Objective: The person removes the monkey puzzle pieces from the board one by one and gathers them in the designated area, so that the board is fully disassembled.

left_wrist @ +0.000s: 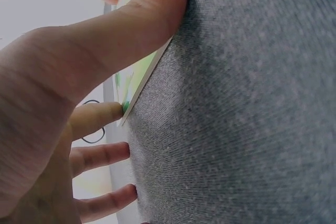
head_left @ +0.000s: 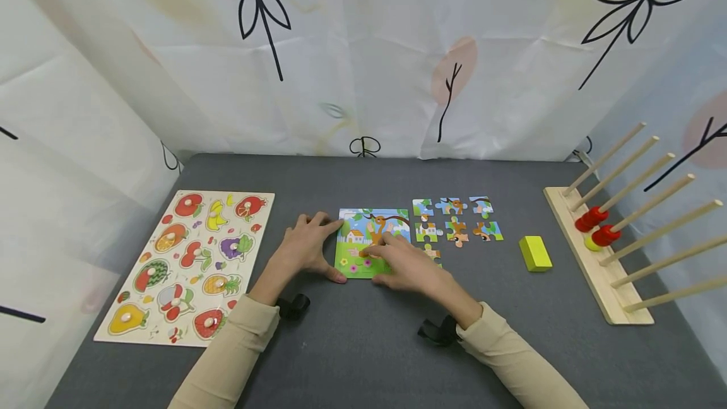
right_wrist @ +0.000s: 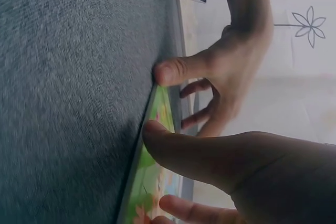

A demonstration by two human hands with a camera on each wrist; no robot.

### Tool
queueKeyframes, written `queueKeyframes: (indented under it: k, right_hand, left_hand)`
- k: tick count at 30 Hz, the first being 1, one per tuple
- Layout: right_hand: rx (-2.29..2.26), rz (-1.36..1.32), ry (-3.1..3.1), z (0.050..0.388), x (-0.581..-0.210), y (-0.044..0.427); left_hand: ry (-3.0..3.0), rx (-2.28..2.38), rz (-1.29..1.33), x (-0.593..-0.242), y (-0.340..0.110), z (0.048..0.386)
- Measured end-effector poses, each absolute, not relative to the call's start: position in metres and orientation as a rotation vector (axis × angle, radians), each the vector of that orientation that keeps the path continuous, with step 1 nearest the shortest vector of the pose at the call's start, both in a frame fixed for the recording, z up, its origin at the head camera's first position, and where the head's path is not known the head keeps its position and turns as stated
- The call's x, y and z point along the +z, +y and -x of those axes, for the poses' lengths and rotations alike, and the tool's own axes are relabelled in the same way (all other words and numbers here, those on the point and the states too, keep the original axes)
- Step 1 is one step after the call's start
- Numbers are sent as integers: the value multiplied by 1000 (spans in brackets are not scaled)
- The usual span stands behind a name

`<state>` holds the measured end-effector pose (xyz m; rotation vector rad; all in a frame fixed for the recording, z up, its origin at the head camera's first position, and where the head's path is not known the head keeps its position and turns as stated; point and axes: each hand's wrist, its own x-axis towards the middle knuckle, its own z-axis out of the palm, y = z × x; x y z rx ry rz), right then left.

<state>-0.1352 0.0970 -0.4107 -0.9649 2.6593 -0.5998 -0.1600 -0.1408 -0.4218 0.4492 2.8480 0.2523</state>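
Observation:
A small puzzle board (head_left: 354, 237) with a house, a squirrel and flowers lies flat on the grey table between the hands. At its left side is my left hand (head_left: 309, 246), fingers spread, the thumb at the near left corner and the index finger touching the far part of that edge. My right hand (head_left: 406, 265) lies over the board's right half, its fingertips on the picture and its thumb (right_wrist: 165, 142) by the near edge. No loose piece shows under the right fingers, which partly hide the board. Several jigsaw pieces (head_left: 456, 230) lie in rows to the right.
A fruit puzzle board (head_left: 195, 251) lies at the left. To the right are a yellow block (head_left: 535, 253) and a wooden rack (head_left: 602, 264) with slanting pegs, a few bearing red and yellow rings. Patterned white cloth (head_left: 363, 55) hangs behind the table.

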Motion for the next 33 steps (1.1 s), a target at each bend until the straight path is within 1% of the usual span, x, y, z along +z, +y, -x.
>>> queueKeyframes:
  k: [10,33]
  right_hand:
    - [-531,904,2668,136,-414,83]
    - [-559,811,2704,135,-417,83]
  left_hand:
    - [2850,254,-441,-421,-140,160]
    - [2849,262,-431,-421,-140,160]
